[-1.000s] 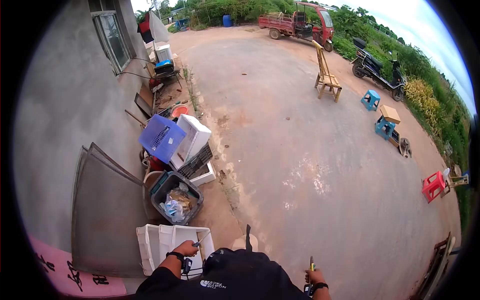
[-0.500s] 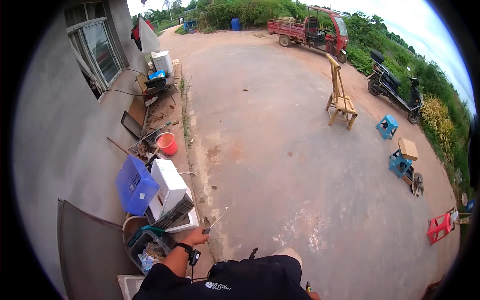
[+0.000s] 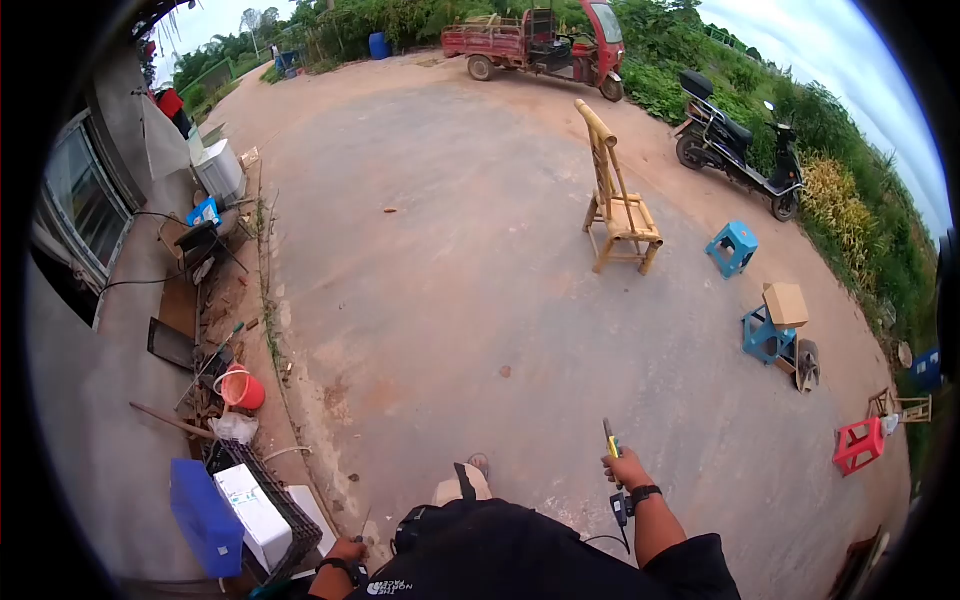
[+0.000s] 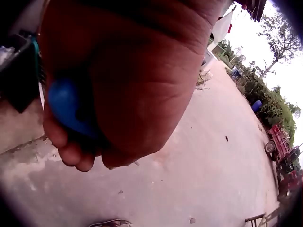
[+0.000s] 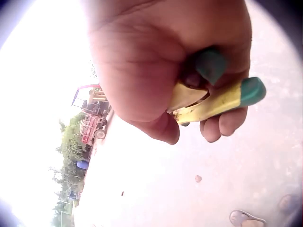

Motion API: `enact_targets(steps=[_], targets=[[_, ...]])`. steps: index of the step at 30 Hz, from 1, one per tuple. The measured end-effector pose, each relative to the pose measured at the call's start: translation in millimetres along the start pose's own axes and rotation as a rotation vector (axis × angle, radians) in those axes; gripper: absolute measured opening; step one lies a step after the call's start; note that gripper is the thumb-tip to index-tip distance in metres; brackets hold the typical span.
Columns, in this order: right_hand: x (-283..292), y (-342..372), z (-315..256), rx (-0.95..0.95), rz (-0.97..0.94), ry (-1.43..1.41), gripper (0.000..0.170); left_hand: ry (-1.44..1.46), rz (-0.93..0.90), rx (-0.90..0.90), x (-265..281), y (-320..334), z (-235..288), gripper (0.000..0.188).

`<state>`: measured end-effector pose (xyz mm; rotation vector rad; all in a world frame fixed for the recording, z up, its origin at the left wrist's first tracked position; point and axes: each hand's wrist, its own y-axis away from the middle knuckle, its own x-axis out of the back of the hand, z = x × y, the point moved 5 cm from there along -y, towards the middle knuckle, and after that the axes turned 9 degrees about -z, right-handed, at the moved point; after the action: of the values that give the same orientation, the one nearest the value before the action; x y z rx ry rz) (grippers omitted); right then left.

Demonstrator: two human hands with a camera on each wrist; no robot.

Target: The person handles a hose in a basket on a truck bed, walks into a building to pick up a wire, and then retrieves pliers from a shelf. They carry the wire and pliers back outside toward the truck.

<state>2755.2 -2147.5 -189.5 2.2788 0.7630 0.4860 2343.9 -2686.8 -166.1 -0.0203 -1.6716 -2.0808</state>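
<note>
Low at the bottom of the head view, my left hand point(image 3: 345, 552) grips a screwdriver whose thin shaft point(image 3: 366, 518) points forward. Its rounded blue handle point(image 4: 71, 106) fills the palm in the left wrist view, with the fingers curled round it. My right hand point(image 3: 627, 468) is held out over the concrete, fingers wrapped about a pair of pliers point(image 3: 611, 440) with the dark nose pointing forward. In the right wrist view the yellow plier handles point(image 5: 218, 104) have green ends; the nose is hidden by the hand there.
Along the wall at left stand a blue crate point(image 3: 205, 520), a white foam box point(image 3: 252, 515) and a red bucket point(image 3: 241, 388). A bamboo chair point(image 3: 625, 220), blue stools point(image 3: 733, 248) and a red stool point(image 3: 858, 446) stand to the right. Farther back are a scooter point(image 3: 740, 140) and a red three-wheeler point(image 3: 540, 45).
The body has moved forward past the bins, and the view has shifted. My right hand has come up into view with the pliers; the left, still holding the screwdriver, sits lower in the frame.
</note>
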Motion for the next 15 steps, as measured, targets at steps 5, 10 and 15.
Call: enact_targets(steps=[5,10,15], targets=[[10.2,-135.9,-150.7,0.116,0.000,-0.184,0.020,-0.186,-0.016,0.033,22.6,-55.0,176.5,0.021],[-10.7,-236.8,-220.9,-0.087,-0.094,-0.592,0.012,0.056,-0.030,-0.183,90.6,-206.3,348.3,0.019],[-16.0,-330.3,-355.1,0.006,-0.184,-0.643,0.014,-0.061,0.088,-0.593,151.5,-194.9,657.0,0.023]])
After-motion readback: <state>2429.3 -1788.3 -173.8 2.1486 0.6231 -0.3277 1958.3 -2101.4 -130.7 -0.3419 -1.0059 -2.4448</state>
